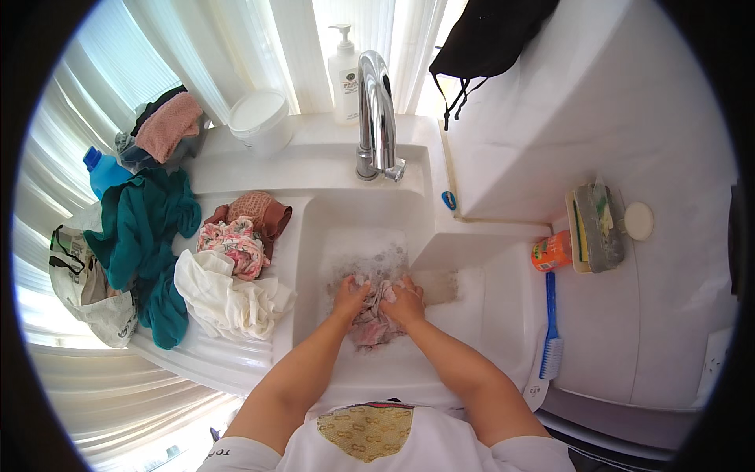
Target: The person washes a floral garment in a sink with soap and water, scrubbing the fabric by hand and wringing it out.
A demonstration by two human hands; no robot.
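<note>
In the basin of a white laundry sink, a wet pinkish cloth lies bunched in sudsy grey water. My left hand grips its left side, fingers curled into the fabric. On the other side my right hand clutches a fold of the same cloth. Both hands are close together at the water's surface, and some fingertips are hidden by cloth and foam. The cloth's lower part spreads toward me between my wrists.
Left of the basin lie a white cloth, a floral garment, a brown garment and a teal garment. A chrome faucet, pump bottle and white tub stand behind. At right are a blue brush and an orange container.
</note>
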